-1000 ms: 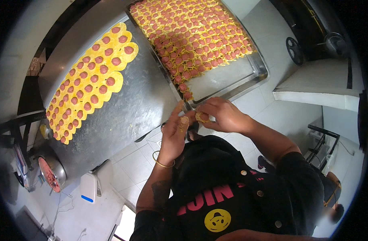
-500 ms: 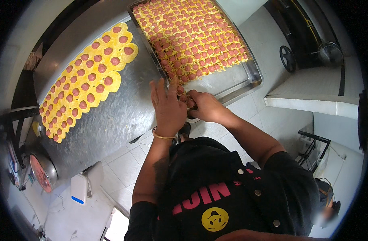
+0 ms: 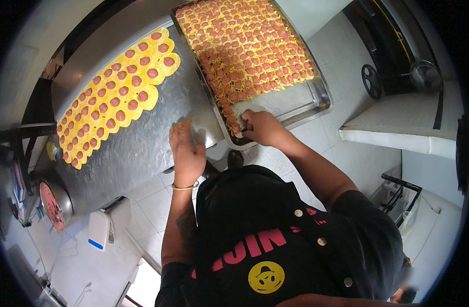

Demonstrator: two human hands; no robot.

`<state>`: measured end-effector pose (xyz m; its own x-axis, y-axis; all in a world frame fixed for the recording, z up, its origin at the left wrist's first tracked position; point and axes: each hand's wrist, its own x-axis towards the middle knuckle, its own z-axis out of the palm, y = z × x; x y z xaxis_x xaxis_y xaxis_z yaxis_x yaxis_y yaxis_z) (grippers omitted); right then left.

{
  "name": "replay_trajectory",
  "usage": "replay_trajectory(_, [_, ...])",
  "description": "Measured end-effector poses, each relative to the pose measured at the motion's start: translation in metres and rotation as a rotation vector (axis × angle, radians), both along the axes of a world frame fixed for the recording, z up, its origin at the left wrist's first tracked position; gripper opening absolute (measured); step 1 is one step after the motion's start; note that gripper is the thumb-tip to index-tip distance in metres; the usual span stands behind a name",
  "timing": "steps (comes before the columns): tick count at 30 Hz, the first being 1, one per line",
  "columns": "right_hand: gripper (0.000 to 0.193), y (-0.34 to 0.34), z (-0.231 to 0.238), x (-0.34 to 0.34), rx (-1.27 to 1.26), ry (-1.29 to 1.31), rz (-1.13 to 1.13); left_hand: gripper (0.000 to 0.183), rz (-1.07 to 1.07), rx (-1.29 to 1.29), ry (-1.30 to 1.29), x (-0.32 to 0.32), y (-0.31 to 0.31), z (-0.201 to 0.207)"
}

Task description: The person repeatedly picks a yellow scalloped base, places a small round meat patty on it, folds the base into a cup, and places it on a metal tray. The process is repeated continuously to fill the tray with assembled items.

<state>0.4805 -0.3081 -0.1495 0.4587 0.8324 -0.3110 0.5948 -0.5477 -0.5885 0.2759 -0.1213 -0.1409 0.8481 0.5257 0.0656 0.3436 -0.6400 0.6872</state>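
Observation:
My right hand (image 3: 265, 128) is at the near left corner of a metal tray (image 3: 324, 97). Its fingers are curled at the near end of a row of small dumplings (image 3: 229, 112), and whatever they grip is hidden. These dumplings are pink meat balls in shredded-looking yellow wrapper; many more in close rows (image 3: 255, 51) cover most of the tray. My left hand (image 3: 188, 156), a gold bangle at its wrist, is over the steel table's near edge with fingers stretched out and nothing in them. Left of it lie overlapping round yellow wrappers (image 3: 111, 97), each bearing a pink meat ball.
The steel table (image 3: 142, 138) extends under the wrappers, with small scraps scattered on it. A metal bowl of pink meat filling (image 3: 52, 204) is at the lower left, near a white device (image 3: 100, 230). A tiled ledge (image 3: 393, 130) juts out on the right, a metal pot (image 3: 423, 75) beyond it.
My left hand has drawn back left from the tray corner to the table's edge. My right hand stays at the corner, and the near end of the dumpling row is now exposed.

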Motion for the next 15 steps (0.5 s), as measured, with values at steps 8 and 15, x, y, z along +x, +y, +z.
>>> replay_trajectory(8, [0.039, 0.011, -0.031, -0.001, 0.143, -0.102, 0.067, 0.069, 0.167, -0.047, 0.050, -0.048, -0.002, 0.009])
replay_trajectory(15, [0.061, 0.015, -0.018, -0.002, 0.267, 0.118, 0.062, 0.066, 0.245, -0.035, 0.087, -0.078, 0.000, 0.011])
